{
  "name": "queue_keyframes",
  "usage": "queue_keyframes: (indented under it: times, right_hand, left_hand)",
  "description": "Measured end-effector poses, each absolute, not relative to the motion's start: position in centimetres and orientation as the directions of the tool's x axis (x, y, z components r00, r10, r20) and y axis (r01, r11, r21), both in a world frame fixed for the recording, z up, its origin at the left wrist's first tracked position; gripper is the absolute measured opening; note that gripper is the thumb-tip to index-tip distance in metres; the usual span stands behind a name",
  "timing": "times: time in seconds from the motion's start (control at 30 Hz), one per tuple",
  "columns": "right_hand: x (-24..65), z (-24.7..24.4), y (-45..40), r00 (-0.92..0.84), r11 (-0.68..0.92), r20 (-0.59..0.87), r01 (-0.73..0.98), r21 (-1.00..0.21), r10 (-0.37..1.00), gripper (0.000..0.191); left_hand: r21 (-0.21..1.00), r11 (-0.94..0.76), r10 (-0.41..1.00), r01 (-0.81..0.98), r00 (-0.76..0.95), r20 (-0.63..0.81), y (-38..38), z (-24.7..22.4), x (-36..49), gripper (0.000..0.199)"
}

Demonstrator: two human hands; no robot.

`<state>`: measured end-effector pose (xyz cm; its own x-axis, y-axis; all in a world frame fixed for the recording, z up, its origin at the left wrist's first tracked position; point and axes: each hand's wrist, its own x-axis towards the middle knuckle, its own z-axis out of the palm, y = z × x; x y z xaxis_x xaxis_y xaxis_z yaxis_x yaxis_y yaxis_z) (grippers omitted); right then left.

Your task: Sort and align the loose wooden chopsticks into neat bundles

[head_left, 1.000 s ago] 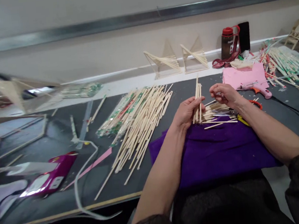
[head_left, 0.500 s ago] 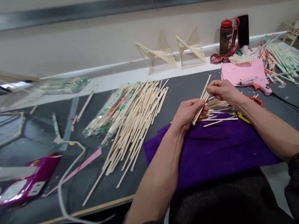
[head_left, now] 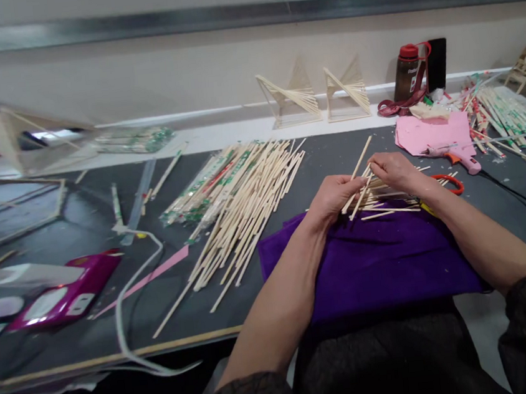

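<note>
My left hand (head_left: 331, 199) is closed on a thin wooden chopstick (head_left: 362, 154) that slants up past its fingertips. Close beside it, my right hand (head_left: 392, 169) pinches a second chopstick (head_left: 357, 207), whose lower end points down toward me. The two hands nearly meet over a folded purple cloth (head_left: 378, 266). Behind and under them lies a small heap of loose sticks (head_left: 389, 211), partly hidden by my fingers. Scissors with a red and yellow handle (head_left: 454, 183) lie by my right wrist, partly covered.
A big pile of chopsticks (head_left: 246, 214) and wrapped packs (head_left: 197, 194) lie left. A pink glue gun (head_left: 463, 157) with a black cord rests right, by pink paper (head_left: 430, 132). Two stick models (head_left: 293, 103) and a bottle (head_left: 407, 75) stand behind. A white cable (head_left: 120, 318) crosses the left.
The two chopsticks, close together before, are now apart, with my right hand lower and gripping one. The whole view has shifted slightly to the left.
</note>
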<state>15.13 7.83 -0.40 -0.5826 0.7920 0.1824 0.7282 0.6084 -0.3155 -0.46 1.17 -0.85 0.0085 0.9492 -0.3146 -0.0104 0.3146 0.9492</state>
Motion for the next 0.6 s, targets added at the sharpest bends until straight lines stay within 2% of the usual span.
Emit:
queue_keyframes:
  times: [0.13, 0.27, 0.43, 0.6]
  right_hand:
    - [14.8, -0.7, 7.6, -0.565, 0.587, 0.163, 0.794, -0.162, 0.809, 0.03]
    - [14.7, -0.4, 7.8, -0.541, 0.568, 0.178, 0.801, -0.188, 0.822, 0.032]
    - [14.4, 0.4, 7.8, -0.436, 0.458, 0.144, 0.821, -0.342, 0.888, 0.033]
    - [14.5, -0.8, 8.3, -0.341, 0.328, 0.116, 0.671, -0.665, 0.933, 0.026]
  left_hand:
    - [0.946, 0.323, 0.946, -0.013, -0.015, -0.323, 1.1, -0.6, 0.1, 0.022]
    - [0.946, 0.323, 0.946, -0.036, -0.03, -0.324, 0.9, -0.2, 0.4, 0.024]
    - [0.949, 0.31, 0.949, -0.05, -0.035, -0.312, 1.0, -0.5, 0.4, 0.022]
    - [0.957, 0.287, 0.954, -0.042, -0.08, -0.29, 1.3, -1.1, 0.2, 0.017]
